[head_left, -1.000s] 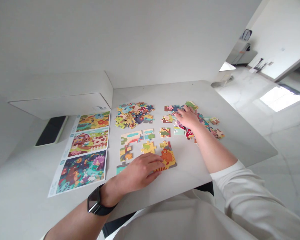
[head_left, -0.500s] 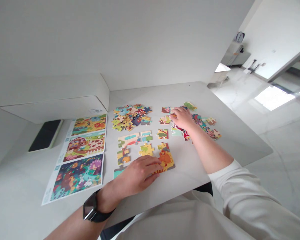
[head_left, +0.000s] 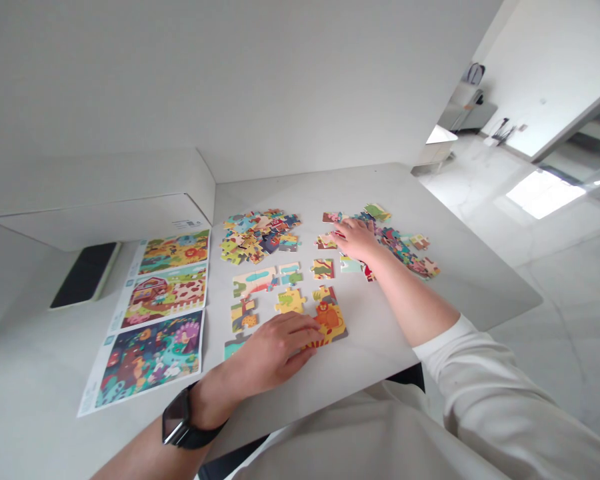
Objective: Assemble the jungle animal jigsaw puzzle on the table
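Note:
My left hand (head_left: 279, 345), a black watch on its wrist, lies palm down with fingers outstretched over the lower edge of the joined lion pieces (head_left: 333, 320). Part of that section is covered by the fingers. Over the left side of the right-hand pile of puzzle pieces (head_left: 397, 248) is my right hand (head_left: 356, 239), fingers extended and somewhat apart; its fingertips touch pieces there, and I see none gripped. Around the left hand lie a yellow piece (head_left: 290, 301), a joined strip (head_left: 255, 281), and a tree piece (head_left: 323, 269). A teal piece (head_left: 234, 345) is partly hidden by the left hand.
Another heap of puzzle pieces (head_left: 260, 233) lies at the back of the table (head_left: 380, 333). On the left are a reference sheet (head_left: 155, 320) with three pictures, a phone (head_left: 86, 275), and a white box (head_left: 110, 213). A wall rises behind the table.
My right hand has shifted slightly left and toward me over the pile, its fingers now more stretched out. My left hand has stayed on the lion section.

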Motion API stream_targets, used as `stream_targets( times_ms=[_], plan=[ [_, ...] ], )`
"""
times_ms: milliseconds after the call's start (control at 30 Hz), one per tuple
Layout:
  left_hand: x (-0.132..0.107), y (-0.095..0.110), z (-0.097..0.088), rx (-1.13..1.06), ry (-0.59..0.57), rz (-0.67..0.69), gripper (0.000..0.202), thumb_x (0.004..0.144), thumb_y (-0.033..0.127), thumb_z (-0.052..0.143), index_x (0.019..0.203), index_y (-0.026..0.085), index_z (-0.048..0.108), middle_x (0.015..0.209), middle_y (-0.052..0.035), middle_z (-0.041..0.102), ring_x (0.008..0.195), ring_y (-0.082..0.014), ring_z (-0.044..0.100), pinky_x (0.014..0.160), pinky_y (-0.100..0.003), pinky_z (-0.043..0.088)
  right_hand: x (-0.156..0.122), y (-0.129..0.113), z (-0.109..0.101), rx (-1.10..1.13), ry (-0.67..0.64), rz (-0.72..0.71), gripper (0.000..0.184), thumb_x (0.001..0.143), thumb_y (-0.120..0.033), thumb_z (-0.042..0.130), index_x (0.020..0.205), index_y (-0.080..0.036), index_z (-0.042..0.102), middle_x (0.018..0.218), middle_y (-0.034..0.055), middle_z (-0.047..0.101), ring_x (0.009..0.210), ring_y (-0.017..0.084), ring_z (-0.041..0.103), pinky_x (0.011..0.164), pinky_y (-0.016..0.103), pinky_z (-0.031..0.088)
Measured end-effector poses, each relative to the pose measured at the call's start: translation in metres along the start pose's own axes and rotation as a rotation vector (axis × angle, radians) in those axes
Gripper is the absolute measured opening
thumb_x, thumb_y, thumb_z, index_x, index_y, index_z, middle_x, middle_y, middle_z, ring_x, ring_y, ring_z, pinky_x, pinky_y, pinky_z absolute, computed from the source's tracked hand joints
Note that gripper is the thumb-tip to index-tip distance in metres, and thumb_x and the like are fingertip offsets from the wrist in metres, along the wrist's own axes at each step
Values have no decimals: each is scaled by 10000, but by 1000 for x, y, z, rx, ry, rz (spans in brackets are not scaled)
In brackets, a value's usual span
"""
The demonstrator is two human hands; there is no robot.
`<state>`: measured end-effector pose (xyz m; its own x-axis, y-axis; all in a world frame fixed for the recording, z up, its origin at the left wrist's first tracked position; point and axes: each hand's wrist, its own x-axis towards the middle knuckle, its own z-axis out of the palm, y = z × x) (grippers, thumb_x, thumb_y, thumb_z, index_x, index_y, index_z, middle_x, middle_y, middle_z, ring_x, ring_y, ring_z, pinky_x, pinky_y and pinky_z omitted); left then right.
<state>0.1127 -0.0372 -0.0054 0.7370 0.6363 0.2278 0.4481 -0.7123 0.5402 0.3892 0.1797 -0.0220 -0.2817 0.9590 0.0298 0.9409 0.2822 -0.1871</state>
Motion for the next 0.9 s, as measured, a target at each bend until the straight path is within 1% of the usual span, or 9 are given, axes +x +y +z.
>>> stream_targets(
  times_ms=[100, 133, 200, 267, 367, 500, 633, 767, 900],
  plan=[
    [0, 1, -1, -7, -1, 2, 233, 1100, 272, 606, 1296, 257, 730, 1322, -92, 770, 1210, -247, 722, 1077, -411, 582, 1, 12, -10, 36, 16, 26, 551, 1123, -451, 394, 1626, -292, 555, 1679, 134, 547, 1538, 382, 473, 1293, 670, 293],
    [0, 1, -2, -7, -2, 3, 233, 1101, 270, 604, 1298, 256, 729, 1321, -92, 770, 1209, -246, 721, 1076, -410, 583, 2, 19, -15, 40, 30, 64, 537, 1115, -409, 398, 1603, -271, 575, 1665, 142, 562, 1524, 376, 490, 1286, 646, 321],
    [0, 2, -3, -4, -8, 2, 232, 1102, 259, 600, 1296, 253, 727, 1321, -93, 769, 1205, -244, 722, 1076, -409, 585, 1, 36, -23, 23, 67, 203, 531, 1087, -354, 425, 1569, -214, 599, 1642, 177, 576, 1512, 386, 503, 1270, 624, 357],
    [-1, 2, -3, 0, -10, 1, 231, 1097, 246, 603, 1293, 252, 727, 1320, -93, 770, 1205, -243, 724, 1078, -408, 587, 1, 54, -30, 10, 77, 359, 532, 1079, -371, 438, 1546, -187, 615, 1640, 206, 567, 1509, 420, 500, 1258, 682, 349],
    [-1, 2, -3, 1, -5, -1, 235, 1086, 243, 618, 1292, 258, 730, 1316, -94, 772, 1208, -247, 729, 1077, -410, 595, 0, 73, -34, 11, 30, 453, 553, 1092, -444, 416, 1528, -186, 637, 1645, 223, 554, 1515, 446, 488, 1253, 760, 303],
    [0, 2, -3, -1, -1, 2, 228, 1090, 249, 616, 1285, 255, 734, 1307, -93, 777, 1191, -247, 734, 1066, -409, 598, 3, 78, -30, -10, -2, 456, 565, 1101, -507, 398, 1531, -250, 660, 1632, 202, 551, 1499, 440, 505, 1270, 762, 262],
    [0, 3, -3, -7, -5, 0, 232, 1098, 254, 606, 1293, 252, 732, 1313, -97, 776, 1194, -246, 730, 1067, -406, 588, 5, 77, -26, -23, 2, 444, 537, 1097, -542, 421, 1503, -320, 694, 1563, 172, 589, 1439, 416, 559, 1268, 726, 285],
    [1, 4, -3, -10, -7, 2, 234, 1106, 275, 597, 1300, 245, 725, 1303, -98, 776, 1184, -248, 731, 1059, -405, 572, 4, 81, -24, -21, 29, 446, 519, 1093, -511, 417, 1454, -316, 735, 1546, 184, 603, 1405, 421, 578, 1234, 717, 337],
    [1, 6, -4, -22, -20, 10, 236, 1117, 268, 566, 1284, 224, 726, 1278, -111, 776, 1137, -239, 735, 1023, -389, 561, 3, 86, -24, -16, 40, 433, 534, 1077, -528, 441, 1466, -309, 734, 1556, 201, 606, 1396, 456, 583, 1197, 757, 356]
  ],
)
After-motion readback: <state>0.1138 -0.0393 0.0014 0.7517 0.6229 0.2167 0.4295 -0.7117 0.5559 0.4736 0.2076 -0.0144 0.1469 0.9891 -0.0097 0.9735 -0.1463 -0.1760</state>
